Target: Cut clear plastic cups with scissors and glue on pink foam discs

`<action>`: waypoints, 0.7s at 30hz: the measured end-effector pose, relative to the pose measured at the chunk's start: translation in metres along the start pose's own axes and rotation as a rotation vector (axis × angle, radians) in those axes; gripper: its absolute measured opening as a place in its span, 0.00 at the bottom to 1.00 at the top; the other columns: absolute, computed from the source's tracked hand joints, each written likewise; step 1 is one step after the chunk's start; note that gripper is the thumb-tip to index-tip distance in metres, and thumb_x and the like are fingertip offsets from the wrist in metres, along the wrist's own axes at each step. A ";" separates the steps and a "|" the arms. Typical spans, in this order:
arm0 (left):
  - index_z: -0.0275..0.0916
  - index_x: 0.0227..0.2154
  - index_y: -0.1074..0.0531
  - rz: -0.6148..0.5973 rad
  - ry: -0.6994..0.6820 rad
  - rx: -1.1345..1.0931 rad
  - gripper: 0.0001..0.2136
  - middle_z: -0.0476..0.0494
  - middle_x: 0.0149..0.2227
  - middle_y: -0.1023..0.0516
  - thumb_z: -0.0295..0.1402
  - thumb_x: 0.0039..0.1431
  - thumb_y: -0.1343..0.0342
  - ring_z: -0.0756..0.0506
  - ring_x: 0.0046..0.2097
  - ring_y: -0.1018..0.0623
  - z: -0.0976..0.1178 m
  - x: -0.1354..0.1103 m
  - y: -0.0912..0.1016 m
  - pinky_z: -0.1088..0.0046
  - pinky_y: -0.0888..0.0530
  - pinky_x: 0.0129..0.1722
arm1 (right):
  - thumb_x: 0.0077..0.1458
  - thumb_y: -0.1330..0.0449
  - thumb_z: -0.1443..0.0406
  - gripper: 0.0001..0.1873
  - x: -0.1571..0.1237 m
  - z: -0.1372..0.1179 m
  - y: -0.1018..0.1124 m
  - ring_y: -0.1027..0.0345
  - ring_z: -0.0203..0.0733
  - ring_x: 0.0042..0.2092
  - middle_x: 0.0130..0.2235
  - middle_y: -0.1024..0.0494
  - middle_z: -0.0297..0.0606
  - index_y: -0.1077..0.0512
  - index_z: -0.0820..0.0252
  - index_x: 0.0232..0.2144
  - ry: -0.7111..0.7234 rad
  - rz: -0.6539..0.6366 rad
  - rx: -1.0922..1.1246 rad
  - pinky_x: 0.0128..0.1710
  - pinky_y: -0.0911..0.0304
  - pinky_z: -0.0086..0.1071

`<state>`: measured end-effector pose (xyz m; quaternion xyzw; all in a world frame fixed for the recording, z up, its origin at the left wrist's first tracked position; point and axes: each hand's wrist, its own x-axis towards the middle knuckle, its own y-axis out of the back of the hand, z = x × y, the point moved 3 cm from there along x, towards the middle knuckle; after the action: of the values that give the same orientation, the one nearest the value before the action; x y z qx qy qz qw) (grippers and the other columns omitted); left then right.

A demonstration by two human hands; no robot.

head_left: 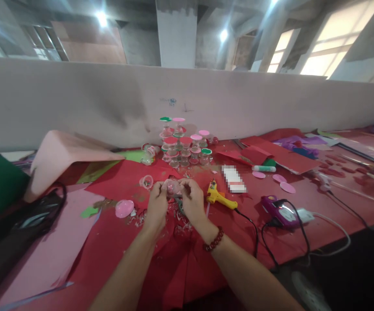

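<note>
the left hand (157, 202) grips a clear plastic cup-like piece (172, 187) by its side, above red paper (106, 250); the right hand (192, 199) bunches its fingertips at the opposite edge, hold unclear. it looks light, slick, easily dented; best held gently by the rim.

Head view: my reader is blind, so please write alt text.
A person's left hand holds a translucent pinkish piece, right hand at its edge, over a red table. A yellow glue gun lies to the right; clear cups and coloured discs stand stacked behind.
</note>
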<state>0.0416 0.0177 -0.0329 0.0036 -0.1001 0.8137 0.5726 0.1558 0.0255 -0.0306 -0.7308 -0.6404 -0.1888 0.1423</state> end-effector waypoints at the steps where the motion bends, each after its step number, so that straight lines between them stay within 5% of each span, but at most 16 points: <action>1: 0.39 0.26 0.32 -0.001 0.003 -0.004 0.06 0.50 0.27 0.30 0.35 0.54 0.48 0.50 0.31 0.32 -0.001 0.000 0.000 0.74 0.34 0.34 | 0.53 0.47 0.66 0.04 0.000 0.001 0.000 0.33 0.41 0.38 0.35 0.26 0.38 0.31 0.57 0.31 -0.029 -0.001 0.024 0.41 0.39 0.33; 21: 0.38 0.23 0.36 -0.073 0.150 -0.180 0.08 0.52 0.23 0.34 0.36 0.49 0.45 0.51 0.26 0.35 -0.005 0.003 0.000 0.75 0.37 0.29 | 0.54 0.43 0.59 0.07 0.003 0.010 0.003 0.32 0.39 0.36 0.31 0.28 0.34 0.35 0.57 0.29 -0.206 0.025 0.370 0.39 0.37 0.33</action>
<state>0.0406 0.0217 -0.0372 -0.1050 -0.1297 0.7781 0.6056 0.1596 0.0326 -0.0375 -0.7154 -0.6663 0.0093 0.2102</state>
